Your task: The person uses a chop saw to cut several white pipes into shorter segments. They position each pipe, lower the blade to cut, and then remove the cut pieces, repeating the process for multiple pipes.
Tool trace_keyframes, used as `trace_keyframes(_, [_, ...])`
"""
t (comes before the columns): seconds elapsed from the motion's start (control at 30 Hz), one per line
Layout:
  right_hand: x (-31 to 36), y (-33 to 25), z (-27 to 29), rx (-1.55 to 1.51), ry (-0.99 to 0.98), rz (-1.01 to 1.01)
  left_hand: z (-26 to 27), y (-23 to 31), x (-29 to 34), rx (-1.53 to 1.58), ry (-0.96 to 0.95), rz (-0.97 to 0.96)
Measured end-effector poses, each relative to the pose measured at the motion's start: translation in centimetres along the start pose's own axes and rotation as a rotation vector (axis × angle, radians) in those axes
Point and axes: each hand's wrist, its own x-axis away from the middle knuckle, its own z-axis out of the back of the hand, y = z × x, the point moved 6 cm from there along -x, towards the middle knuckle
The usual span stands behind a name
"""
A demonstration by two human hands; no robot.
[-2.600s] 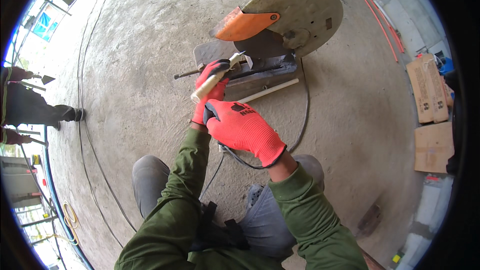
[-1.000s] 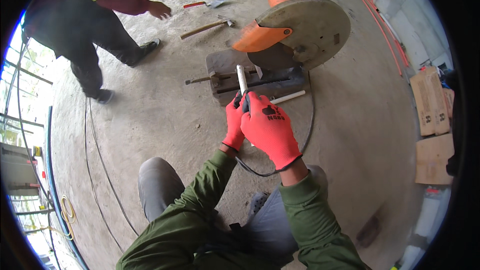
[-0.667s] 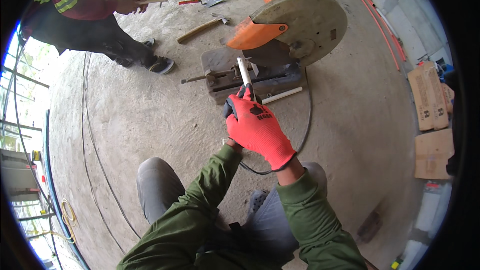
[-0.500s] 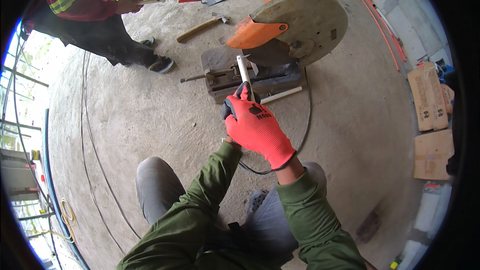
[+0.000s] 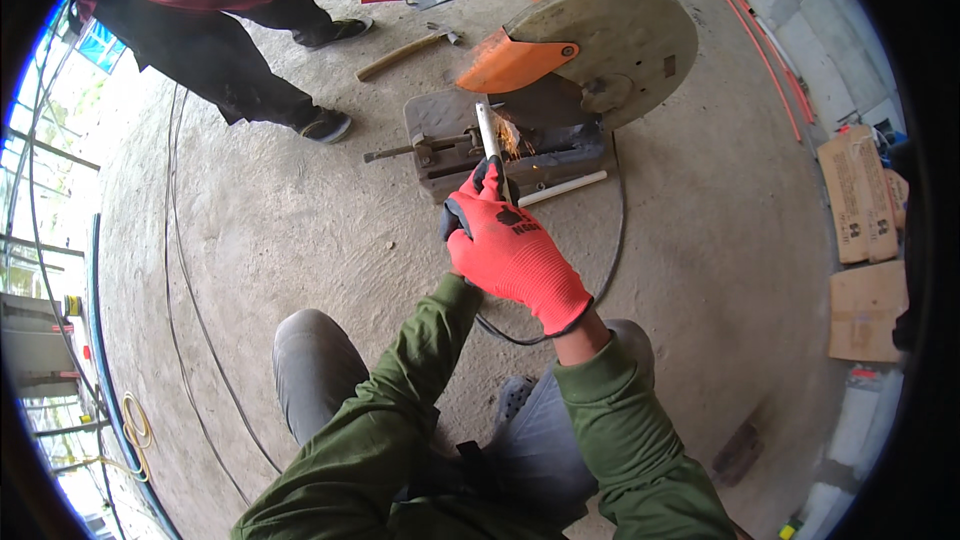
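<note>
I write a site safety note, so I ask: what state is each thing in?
Saw: apparently running, sparks beneath
White strip: gripped, tilted
Right hand: closed on white strip
Loose strip: lying near saw
Hammer: lying down
Trowel: lying down
Cord: loosely curved
Boxes: open or shut, unclear
</note>
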Motion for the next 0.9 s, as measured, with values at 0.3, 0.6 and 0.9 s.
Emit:
trace_keyframes(0.3, [0.4, 0.0, -0.2, -0.022, 0.026, 0.033, 0.7, -1.3, -0.2, 0.024, -0.050, 0.030])
trace_keyframes(0.6, [0.4, 0.1, 0.3, -0.043, 0.048, 0.029, -0.8, 0.3, 1.5, 0.138, 0.074, 0.097])
trace_keyframes(0.9, [0.0, 0.1, 0.5, -0.148, 0.008, -0.002, 1.1, 0.4, 0.5, -0.258, -0.120, -0.141])
